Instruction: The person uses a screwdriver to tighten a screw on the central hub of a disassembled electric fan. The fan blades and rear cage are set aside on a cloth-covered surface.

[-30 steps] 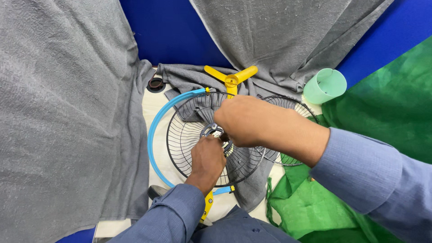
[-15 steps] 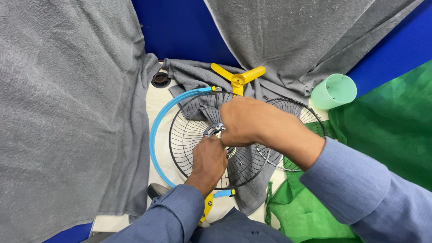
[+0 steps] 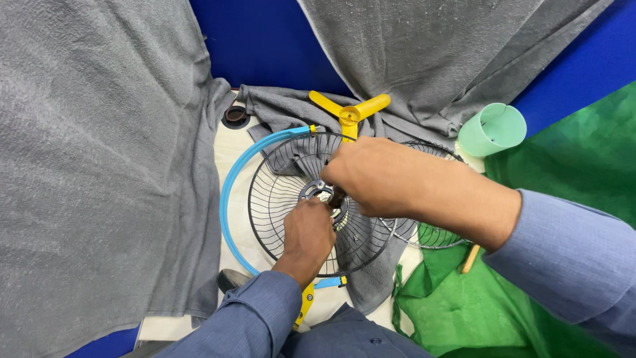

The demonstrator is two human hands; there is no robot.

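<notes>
Both hands (image 3: 344,205) on wire fan guard (image 3: 285,192)

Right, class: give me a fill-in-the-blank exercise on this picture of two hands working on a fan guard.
1. Both hands, the left hand and the right hand, meet at the ____ of the wire fan guard.
2. The ring around the guard's left edge is ____ in colour.
3. The fan blade lying behind the guard is ____.
4. The pale green cup lies on the person's ____ side.

Missing words: centre; blue; yellow; right
</notes>
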